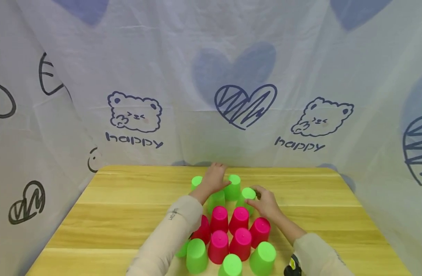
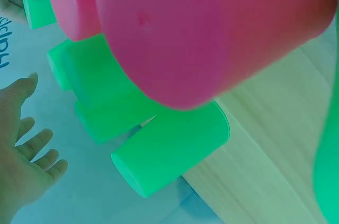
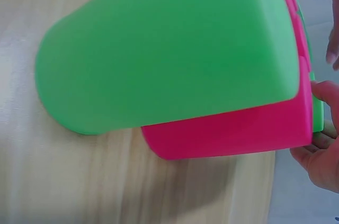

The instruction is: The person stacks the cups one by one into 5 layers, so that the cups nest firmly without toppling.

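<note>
Upside-down plastic cups stand grouped on the wooden table. My left hand is over the back row, its fingers spread and holding nothing in the left wrist view. Close by are a green cup to its right and another green cup below it. My right hand grips a green cup at the back right, thumb on the near side and fingers around the far side. In the right wrist view that hand is partly hidden behind a pink cup and a large green cup.
Several pink cups fill the middle of the group. Nearer the front edge stand more green cups, among them one at the front right and one at the front left. A printed white cloth hangs behind the wooden table.
</note>
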`<state>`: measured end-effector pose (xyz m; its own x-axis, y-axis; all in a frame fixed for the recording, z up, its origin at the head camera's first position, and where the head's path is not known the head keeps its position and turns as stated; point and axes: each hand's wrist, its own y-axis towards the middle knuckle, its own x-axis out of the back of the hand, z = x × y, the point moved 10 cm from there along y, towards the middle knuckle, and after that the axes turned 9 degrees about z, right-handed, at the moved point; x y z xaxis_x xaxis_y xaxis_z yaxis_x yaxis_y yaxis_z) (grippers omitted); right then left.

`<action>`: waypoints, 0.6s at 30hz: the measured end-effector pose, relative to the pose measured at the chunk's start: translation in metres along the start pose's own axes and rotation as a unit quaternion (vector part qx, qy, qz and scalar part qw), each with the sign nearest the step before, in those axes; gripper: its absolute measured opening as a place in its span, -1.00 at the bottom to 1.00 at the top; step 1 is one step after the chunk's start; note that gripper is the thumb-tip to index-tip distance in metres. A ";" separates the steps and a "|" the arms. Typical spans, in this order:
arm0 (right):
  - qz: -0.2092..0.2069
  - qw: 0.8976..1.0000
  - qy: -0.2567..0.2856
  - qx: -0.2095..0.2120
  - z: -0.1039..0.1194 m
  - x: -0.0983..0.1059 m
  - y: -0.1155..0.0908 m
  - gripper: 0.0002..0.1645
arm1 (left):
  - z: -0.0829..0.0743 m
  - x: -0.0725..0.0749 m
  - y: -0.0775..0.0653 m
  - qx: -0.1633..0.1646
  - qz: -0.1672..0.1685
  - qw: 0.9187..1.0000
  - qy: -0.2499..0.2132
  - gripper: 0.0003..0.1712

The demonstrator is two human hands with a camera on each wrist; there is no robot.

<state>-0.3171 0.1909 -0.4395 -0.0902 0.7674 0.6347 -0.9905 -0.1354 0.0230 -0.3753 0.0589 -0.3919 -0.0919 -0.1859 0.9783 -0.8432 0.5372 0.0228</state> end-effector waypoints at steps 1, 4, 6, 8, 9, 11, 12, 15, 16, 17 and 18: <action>0.000 1.000 0.000 0.000 0.000 0.001 0.001 -0.53 | 0.001 0.002 -0.002 -0.003 -0.001 1.000 -0.012 -0.37; -0.004 1.000 -0.007 0.007 0.004 0.005 0.003 -0.53 | 0.005 0.007 -0.008 -0.009 -0.006 0.999 -0.043 -0.39; -0.004 1.000 -0.013 0.011 0.006 0.007 0.005 -0.53 | 0.008 0.010 -0.013 -0.009 -0.009 0.998 -0.062 -0.39; -0.005 1.000 -0.017 0.009 0.007 0.009 0.007 -0.52 | 0.011 0.012 -0.018 -0.009 -0.011 0.997 -0.077 -0.40; -0.004 1.000 -0.017 0.006 0.007 0.010 0.008 -0.51 | 0.013 0.013 -0.020 -0.009 -0.011 0.996 -0.089 -0.40; -0.003 1.000 -0.020 0.004 0.006 0.011 0.009 -0.50 | 0.015 0.014 -0.025 -0.010 -0.013 0.994 -0.108 -0.40; -0.003 1.000 -0.017 0.002 0.006 0.012 0.010 -0.50 | 0.016 0.016 -0.028 -0.013 -0.016 0.993 -0.114 -0.40; -0.010 1.000 -0.018 0.005 0.005 0.016 0.012 -0.49 | 0.017 0.022 -0.035 -0.028 -0.030 0.990 -0.132 -0.41; -0.012 1.000 -0.020 0.007 0.004 0.017 0.013 -0.50 | 0.017 0.024 -0.038 -0.034 -0.036 0.990 -0.134 -0.42; -0.015 1.000 -0.021 0.010 0.005 0.018 0.014 -0.50 | 0.016 0.027 -0.042 -0.041 -0.042 0.989 -0.136 -0.42; -0.018 1.000 -0.020 0.010 0.005 0.019 0.015 -0.50 | 0.015 0.030 -0.045 -0.047 -0.046 0.988 -0.137 -0.42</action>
<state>-0.3332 0.2006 -0.4234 -0.0498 0.7467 0.6632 -0.9909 -0.1203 0.0610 -0.3481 0.0165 -0.3671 -0.1686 -0.4460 0.8790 -0.8030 0.5793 0.1399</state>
